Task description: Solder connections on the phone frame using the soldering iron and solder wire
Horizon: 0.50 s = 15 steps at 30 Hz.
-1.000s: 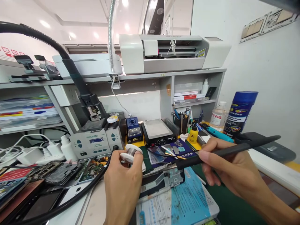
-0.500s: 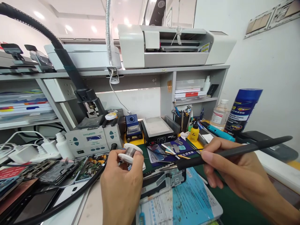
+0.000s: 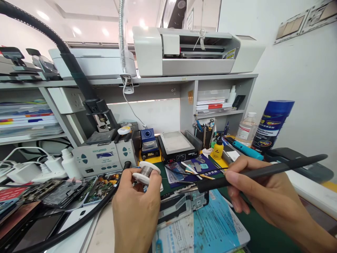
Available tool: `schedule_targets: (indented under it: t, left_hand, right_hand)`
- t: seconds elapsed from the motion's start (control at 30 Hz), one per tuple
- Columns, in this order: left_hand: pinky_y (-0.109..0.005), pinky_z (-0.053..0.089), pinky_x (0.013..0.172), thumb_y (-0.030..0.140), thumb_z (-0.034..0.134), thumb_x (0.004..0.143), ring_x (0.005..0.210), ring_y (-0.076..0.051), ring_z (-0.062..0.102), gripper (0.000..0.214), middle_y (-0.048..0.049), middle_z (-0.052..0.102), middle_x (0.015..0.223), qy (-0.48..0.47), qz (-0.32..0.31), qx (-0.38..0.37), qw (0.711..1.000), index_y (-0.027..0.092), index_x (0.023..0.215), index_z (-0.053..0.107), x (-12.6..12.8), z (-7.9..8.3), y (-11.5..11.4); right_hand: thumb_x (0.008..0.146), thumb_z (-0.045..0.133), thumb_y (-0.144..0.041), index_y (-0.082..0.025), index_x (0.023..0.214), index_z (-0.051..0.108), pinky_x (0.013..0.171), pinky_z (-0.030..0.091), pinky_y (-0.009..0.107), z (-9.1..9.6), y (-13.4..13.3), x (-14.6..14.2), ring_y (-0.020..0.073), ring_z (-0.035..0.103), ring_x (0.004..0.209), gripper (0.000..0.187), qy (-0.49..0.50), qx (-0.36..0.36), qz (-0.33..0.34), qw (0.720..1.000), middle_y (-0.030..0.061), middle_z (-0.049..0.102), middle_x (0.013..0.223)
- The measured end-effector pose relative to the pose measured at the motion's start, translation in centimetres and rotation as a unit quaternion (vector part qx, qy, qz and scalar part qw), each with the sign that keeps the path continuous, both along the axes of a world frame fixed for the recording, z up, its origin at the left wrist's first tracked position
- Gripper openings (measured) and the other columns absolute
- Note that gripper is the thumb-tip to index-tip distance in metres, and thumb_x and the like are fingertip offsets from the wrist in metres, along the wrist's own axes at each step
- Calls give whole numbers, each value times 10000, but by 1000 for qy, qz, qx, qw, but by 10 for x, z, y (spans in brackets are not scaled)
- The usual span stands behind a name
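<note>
A phone frame is laid on a flat, blue-and-white printed box. Just left of the frame's far end, a white spool wound with grey wire is gripped by the left hand, which is curled round it with the rims pinched between thumb and fingers. To the right of the frame, a black pen-shaped tool is held by the right hand — the fingers are folded and the shaft is clasped firmly as a pen would be. The tool's metal tip is set at the frame's far edge; whether contact is made cannot be told. Beyond the frame, a purple sheet is spread, and behind that a flat heating plate is stationed. Left of the frame, circuit boards are heaped — a black hose is draped near them.
</note>
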State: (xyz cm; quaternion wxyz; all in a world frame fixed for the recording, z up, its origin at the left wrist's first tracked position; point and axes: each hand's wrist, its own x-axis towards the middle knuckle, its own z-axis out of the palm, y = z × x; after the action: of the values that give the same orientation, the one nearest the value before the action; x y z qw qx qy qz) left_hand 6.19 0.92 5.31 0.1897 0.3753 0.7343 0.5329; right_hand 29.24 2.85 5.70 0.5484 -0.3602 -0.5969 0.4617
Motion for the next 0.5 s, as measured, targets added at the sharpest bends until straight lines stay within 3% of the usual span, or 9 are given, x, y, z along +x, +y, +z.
schedule_targets:
  t: [0.5]
  left_hand:
    - [-293,440,563,531,655,768,498,-167,543,290,72,592,535,0,1,1,1000,276,852,544,-1,0,0]
  right_hand:
    - [824,820,-367,-222,731,726,346,468,176,-1,0,-1,142,616,368,197,6,-4,13,1000,3,654,508]
